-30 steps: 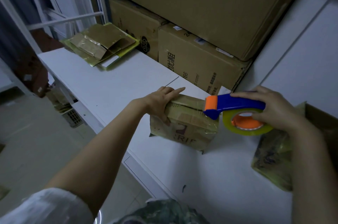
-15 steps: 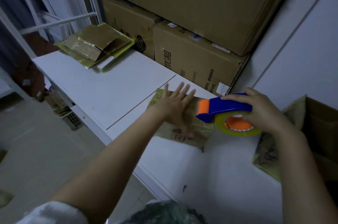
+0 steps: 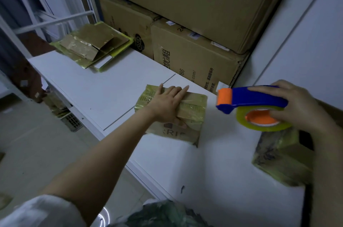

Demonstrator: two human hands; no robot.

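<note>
Left grip (image 3: 168,105): lies palm down on the top of the small box (image 3: 194,115), fingers straight and spread toward the far edge, thumb on the near face; it presses flat and is not closed round anything.
Right grip (image 3: 298,108): wrapped round the tape dispenser (image 3: 258,99), fingers curled over the blue handle, thumb at the orange core of the roll.
Small box: brown carton wrapped in yellowish tape, resting flat on the white desk (image 3: 111,89) in the middle of the scene, just near of the seam line in the desk top.
Tape dispenser: in the air to the right of the small box and apart from it, orange nose pointing left toward the box; the roll of tape (image 3: 241,118) hangs under the handle.
Second parcel (image 3: 278,160): taped the same way, on the right near side of the desk, below the right grip.
Flattened cartons (image 3: 92,47): a loose pile at the far left corner of the desk.
Large cartons (image 3: 194,63): stacked at the far side, behind the small box, one with printed characters on its face.
Basket (image 3: 73,122): on the floor to the left, under the desk edge.
Sleeve (image 3: 37,212): white, at the near left, on the left arm.
</note>
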